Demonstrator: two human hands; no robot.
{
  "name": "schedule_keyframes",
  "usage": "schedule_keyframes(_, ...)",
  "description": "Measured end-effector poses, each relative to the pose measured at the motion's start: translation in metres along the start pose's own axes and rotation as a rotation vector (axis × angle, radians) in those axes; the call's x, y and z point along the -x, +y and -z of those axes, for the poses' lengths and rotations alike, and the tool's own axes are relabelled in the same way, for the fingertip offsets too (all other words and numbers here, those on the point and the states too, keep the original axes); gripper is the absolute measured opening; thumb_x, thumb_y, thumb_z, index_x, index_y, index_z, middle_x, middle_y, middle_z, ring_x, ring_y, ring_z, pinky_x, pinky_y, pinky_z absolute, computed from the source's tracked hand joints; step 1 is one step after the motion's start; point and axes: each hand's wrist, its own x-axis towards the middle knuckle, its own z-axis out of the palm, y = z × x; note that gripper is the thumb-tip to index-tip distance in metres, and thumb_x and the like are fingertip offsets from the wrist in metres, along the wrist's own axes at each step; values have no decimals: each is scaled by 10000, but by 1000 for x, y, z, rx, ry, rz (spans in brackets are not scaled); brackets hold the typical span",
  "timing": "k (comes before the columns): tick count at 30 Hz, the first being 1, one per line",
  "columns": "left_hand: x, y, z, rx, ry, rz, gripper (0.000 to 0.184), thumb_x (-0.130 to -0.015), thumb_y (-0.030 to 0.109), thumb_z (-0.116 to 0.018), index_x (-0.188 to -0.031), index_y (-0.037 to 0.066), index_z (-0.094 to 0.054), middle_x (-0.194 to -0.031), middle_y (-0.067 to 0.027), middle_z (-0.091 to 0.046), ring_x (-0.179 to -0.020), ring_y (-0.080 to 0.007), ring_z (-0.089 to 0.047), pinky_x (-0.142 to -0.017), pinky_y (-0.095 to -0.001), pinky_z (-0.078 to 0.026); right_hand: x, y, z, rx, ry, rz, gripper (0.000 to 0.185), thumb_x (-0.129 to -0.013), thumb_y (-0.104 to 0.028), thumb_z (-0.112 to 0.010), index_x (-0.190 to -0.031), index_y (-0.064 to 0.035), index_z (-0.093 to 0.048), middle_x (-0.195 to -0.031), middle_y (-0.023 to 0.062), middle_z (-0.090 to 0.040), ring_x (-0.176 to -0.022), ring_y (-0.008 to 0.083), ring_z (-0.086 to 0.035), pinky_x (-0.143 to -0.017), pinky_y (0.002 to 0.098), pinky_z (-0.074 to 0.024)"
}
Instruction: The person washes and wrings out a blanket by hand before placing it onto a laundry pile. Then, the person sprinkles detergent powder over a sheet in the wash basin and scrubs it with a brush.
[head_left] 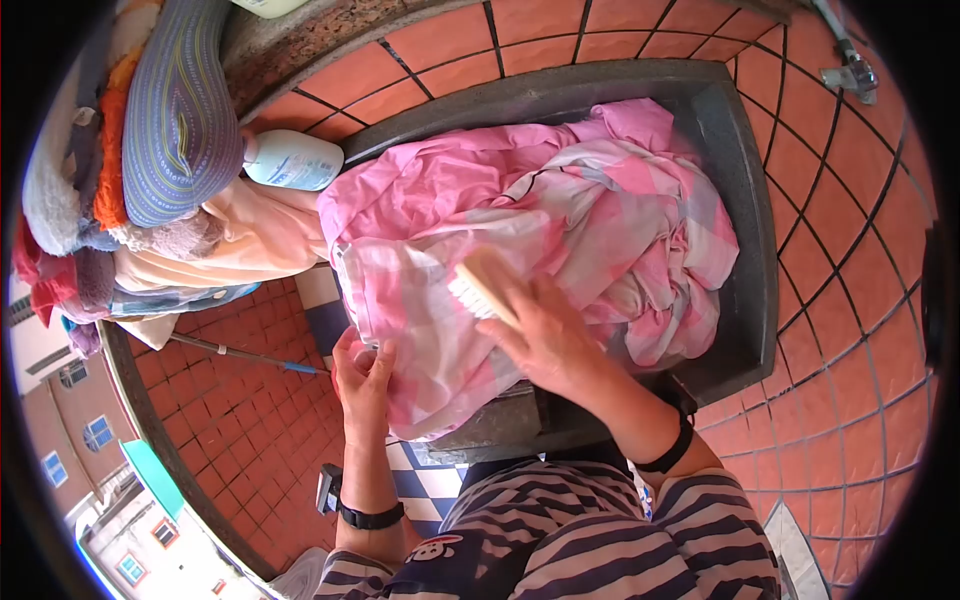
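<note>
A large pink and white checked cloth [440, 260] lies bunched in a dark stone sink [752, 220], its left part spread flatter over the near left side. My right hand [545, 335] is closed round a wooden brush [490, 285], whose white bristles are at the middle of the cloth. At the cloth's left edge, my left hand [365, 375] pinches the fabric between thumb and fingers.
Left of the sink stands a pale blue bottle [295, 160]. Several towels and cloths [180, 120] hang at the upper left. A metal tap [850, 75] is on the tiled wall at the upper right. A pole [250, 353] leans below the towels.
</note>
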Motion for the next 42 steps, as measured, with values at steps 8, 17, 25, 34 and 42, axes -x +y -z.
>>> schedule_keyframes(8,51,39,52,719,-141,285,412,-929,251,-435,-1270,26,-487,-1243,-183,-553,-1117,-320,-559,-954,-482,-458,-53,176,5,673,359,36,721,-750,-142,-663,-1401,-286,-389,-1005,223,-494,-862,393,-519,-747,463,-473)
schedule_keyframes(17,24,-10,33,252,-256,201,566,-922,441,-502,-1250,-19,-483,-1219,-150,-566,-1077,-255,-577,-921,-387,-473,-9,4,-68,26,325,308,757,-770,-122,-633,-1445,-262,-320,-988,215,-469,-928,400,-493,-868,471,-395)
schedule_keyframes(25,45,14,76,664,-31,104,452,-885,222,-560,-1230,-62,-494,-1160,-167,-597,-1011,-261,-609,-872,-419,-501,-5,236,41,816,240,-196,704,-799,-194,-601,-1434,-312,-320,-1018,236,-508,-923,384,-503,-800,467,-405)
schedule_keyframes(34,49,28,41,702,-41,267,438,-922,282,-495,-1260,4,-497,-1253,-161,-542,-1119,-301,-547,-945,-462,-456,26,9,-94,287,250,414,774,-763,-232,-695,-1436,-317,-322,-1030,188,-457,-901,372,-511,-815,466,-433)
schedule_keyframes(42,62,15,58,789,-28,416,495,-871,331,-565,-1279,64,-481,-1245,-164,-539,-1118,-343,-535,-941,-537,-444,45,219,38,787,315,-367,687,-835,-332,-635,-1440,-242,-322,-1048,248,-495,-920,379,-498,-800,478,-433)
